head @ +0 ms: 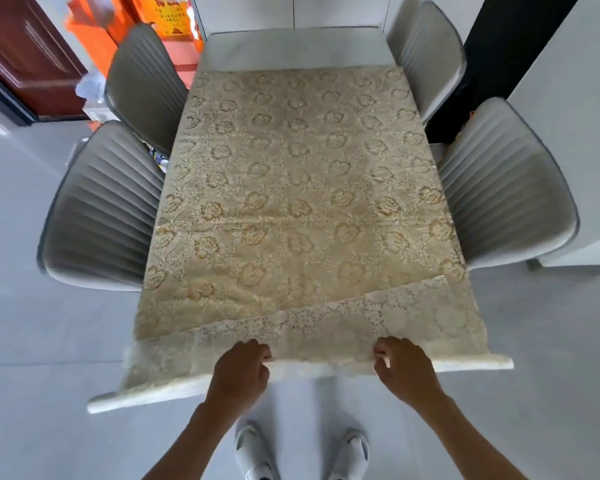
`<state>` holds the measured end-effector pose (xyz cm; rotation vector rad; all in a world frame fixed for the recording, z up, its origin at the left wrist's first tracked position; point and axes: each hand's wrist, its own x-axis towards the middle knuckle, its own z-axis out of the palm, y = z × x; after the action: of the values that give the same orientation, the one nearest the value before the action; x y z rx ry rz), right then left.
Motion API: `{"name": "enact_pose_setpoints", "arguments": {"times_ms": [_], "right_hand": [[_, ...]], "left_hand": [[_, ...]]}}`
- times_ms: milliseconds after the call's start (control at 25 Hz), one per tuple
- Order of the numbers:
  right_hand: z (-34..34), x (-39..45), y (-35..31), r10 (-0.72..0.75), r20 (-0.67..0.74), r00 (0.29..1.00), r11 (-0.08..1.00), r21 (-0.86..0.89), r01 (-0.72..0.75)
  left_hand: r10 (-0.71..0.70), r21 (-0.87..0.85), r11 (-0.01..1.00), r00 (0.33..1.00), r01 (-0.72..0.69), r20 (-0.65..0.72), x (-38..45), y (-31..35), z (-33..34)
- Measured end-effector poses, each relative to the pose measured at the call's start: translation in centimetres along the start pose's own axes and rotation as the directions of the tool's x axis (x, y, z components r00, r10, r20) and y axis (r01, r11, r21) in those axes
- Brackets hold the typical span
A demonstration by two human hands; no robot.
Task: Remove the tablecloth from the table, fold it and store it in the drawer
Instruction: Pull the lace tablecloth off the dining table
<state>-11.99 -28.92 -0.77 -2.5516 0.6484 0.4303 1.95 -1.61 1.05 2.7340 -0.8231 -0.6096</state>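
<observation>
White table (291, 46) mostly hidden by tablecloth (298, 188), hands (321, 368) gripping hem

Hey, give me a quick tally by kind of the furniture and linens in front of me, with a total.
Grey ribbed chairs: 4, two on the left, two on the right
Table: 1
Floral lace tablecloth, near edge held by left hand and right hand: 1
Total: 6
</observation>
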Motion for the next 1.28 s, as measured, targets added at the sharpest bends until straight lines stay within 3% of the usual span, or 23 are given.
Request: {"name": "enact_pose_setpoints", "arguments": {"times_ms": [40, 120, 160, 200, 280, 400, 480, 560, 680, 800, 960, 1120, 1280], "right_hand": [[-0.9, 1.1, -0.3, 0.022, 0.028, 0.999, 0.993, 0.116, -0.025], [-2.6, 3.5, -0.8, 0.072, 0.134, 0.988, 0.880, 0.458, -0.126], [-2.8, 4.8, -0.8, 0.073, 0.135, 0.988, 0.846, 0.516, -0.133], [-2.9, 6.0, -0.7, 0.045, 0.111, 0.993, 0.892, 0.443, -0.090], [-2.0, 8.2, -0.6, -0.037, 0.123, 0.992, 0.996, 0.082, 0.027], [-0.9, 10.1, -0.5, -0.126, 0.137, 0.982, 0.960, -0.233, 0.156], [-0.7, 10.3, 0.0, -0.107, 0.094, 0.990, 0.954, -0.270, 0.129], [-0.7, 9.9, 0.4, -0.147, 0.018, 0.989, 0.937, -0.317, 0.145], [-0.6, 8.9, -0.1, -0.231, -0.008, 0.973, 0.890, -0.405, 0.208], [-1.0, 8.3, -0.5, -0.318, -0.029, 0.948, 0.887, -0.363, 0.286], [-2.5, 7.2, -0.3, -0.312, 0.064, 0.948, 0.932, -0.175, 0.318], [-4.2, 4.1, -0.5, -0.339, 0.148, 0.929, 0.931, -0.093, 0.354], [-4.8, -0.1, -0.7, -0.286, 0.135, 0.949, 0.951, -0.084, 0.299]], "left_hand": [[-0.027, -0.049, 0.998, 1.000, 0.027, -0.006, 1.4, 0.1, -0.7], [-0.084, -0.153, 0.984, 0.994, 0.094, 0.067, 4.0, 0.3, -1.3], [-0.093, -0.192, 0.975, 0.988, 0.115, 0.121, 5.1, 0.4, -1.3], [-0.082, -0.214, 0.970, 0.985, 0.113, 0.150, 6.0, 0.5, -1.1], [-0.059, -0.260, 0.960, 0.982, 0.105, 0.182, 7.6, 0.9, -0.1], [-0.096, -0.433, 0.891, 0.988, 0.139, 0.120, 9.4, 1.0, 1.4], [-0.092, -0.175, 0.979, 0.992, 0.106, 0.091, 9.7, 0.6, 2.4], [-0.066, 0.090, 0.994, 0.992, 0.056, 0.105, 9.2, 0.4, 3.2], [-0.032, 0.167, 0.986, 0.996, 0.018, 0.082, 8.4, 0.7, 3.6], [-0.001, 0.133, 0.991, 0.999, -0.006, 0.048, 6.6, 0.6, 3.1], [-0.009, -0.037, 0.999, 1.000, 0.010, 0.026, 3.4, 0.7, 2.3], [0.004, -0.021, 1.000, 1.000, -0.004, 0.000, 0.0, 1.5, 1.4], [0.019, -0.036, 0.999, 1.000, -0.018, 0.010, -3.4, 2.5, 0.5]]}}
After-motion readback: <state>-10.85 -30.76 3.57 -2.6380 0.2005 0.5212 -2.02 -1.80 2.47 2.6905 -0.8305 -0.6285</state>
